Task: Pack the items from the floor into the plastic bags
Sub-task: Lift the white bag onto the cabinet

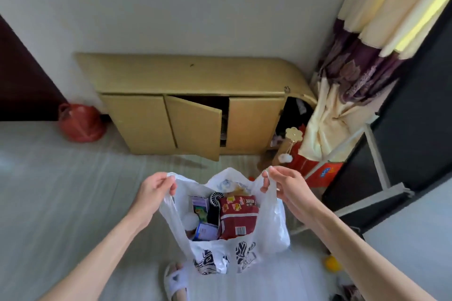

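Nearest, a foot in a white slipper (175,281) stands on the pale floor (61,190), just beside the bottom of the plastic bag (271,227). The bag hangs between both hands, its mouth spread wide. The left hand (152,194) has its fingers curled round the left handle loop; the right hand (285,184) pinches the right loop between thumb and fingertips.

The step in hand looks like holding the bag open to check or settle its load. To do it well, keep both loops level and pulled apart evenly, so the thin film does not stretch at one handle and the contents stay low.

The film is thin, translucent and crinkled, with dark printed marks near its base. Inside, a glossy dark-red snack packet (238,215) lies flat against the right side; beside it stand a small purple carton (200,205) and a black ribbed round thing, too small to name.

A yellow object (332,263) lies on the floor to the right, possibly not yet packed.

Farther off stands a matt tan cabinet (195,110) with one door ajar, a red pot (82,122) at its left and soft cream-and-purple curtains (362,56) at its right.
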